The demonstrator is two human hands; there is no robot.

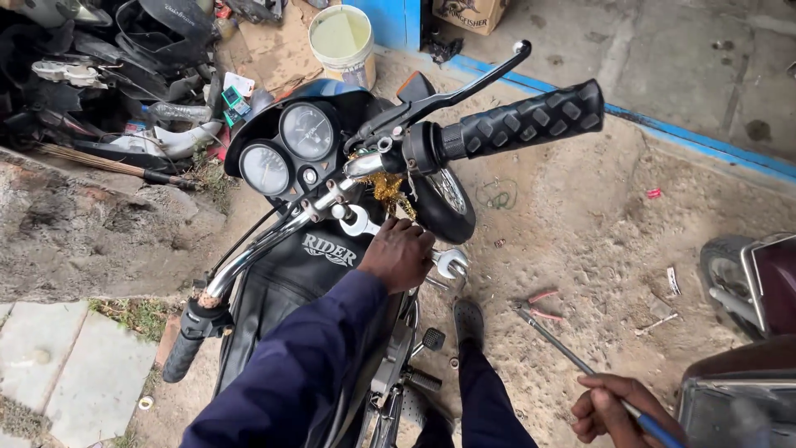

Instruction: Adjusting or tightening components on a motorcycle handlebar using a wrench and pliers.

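Head view looks down on a dark motorcycle with two round chrome-rimmed gauges (286, 149) and a black knobbed rubber handlebar grip (531, 120) jutting right over open dirt floor (580, 241). Left hand (398, 253) is clenched on a silver double-ended open spanner (448, 262) just below the handlebar clamp, beside the front tyre. Right hand (609, 408) grips a long blue-handled metal rod (572, 357) near the bottom edge. One cream plastic bucket (342, 41) stands behind; its contents cannot be told.
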